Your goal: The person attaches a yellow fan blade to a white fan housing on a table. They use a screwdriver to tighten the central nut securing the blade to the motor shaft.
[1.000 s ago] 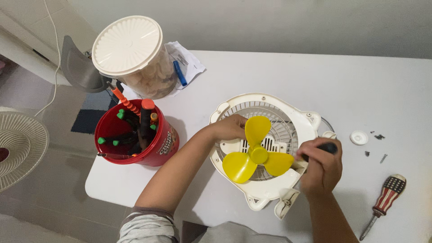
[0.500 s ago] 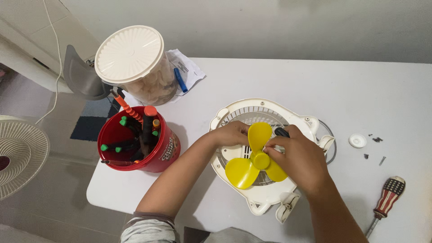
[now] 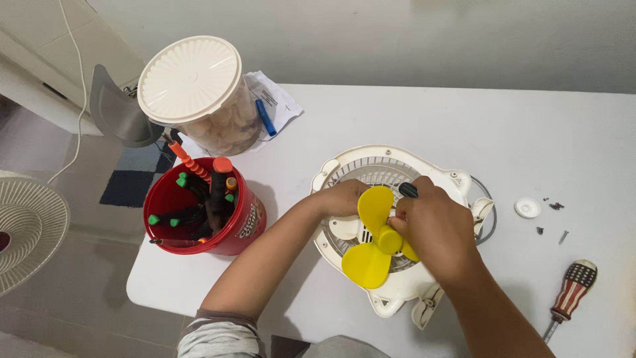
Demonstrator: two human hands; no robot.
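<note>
A cream plastic fan housing (image 3: 391, 162) with a grille lies flat on the white table (image 3: 517, 132). A yellow three-blade propeller (image 3: 373, 240) sits over its middle, tilted. My left hand (image 3: 341, 197) rests on the housing's left side, behind the propeller. My right hand (image 3: 434, 229) covers the propeller's hub and right blade; it is closed on a black-handled tool whose end (image 3: 408, 190) sticks out above the knuckles.
A red bucket of tools (image 3: 202, 205) stands left of the fan, a clear tub with a cream lid (image 3: 192, 83) behind it, with paper and a blue pen (image 3: 265, 117). At the right lie a white cap (image 3: 527, 207), small screws (image 3: 555, 205) and a striped screwdriver (image 3: 570, 285).
My right hand moved from the housing's right edge to the propeller hub, still holding the black tool. The propeller turned and now sits lifted and tilted.
</note>
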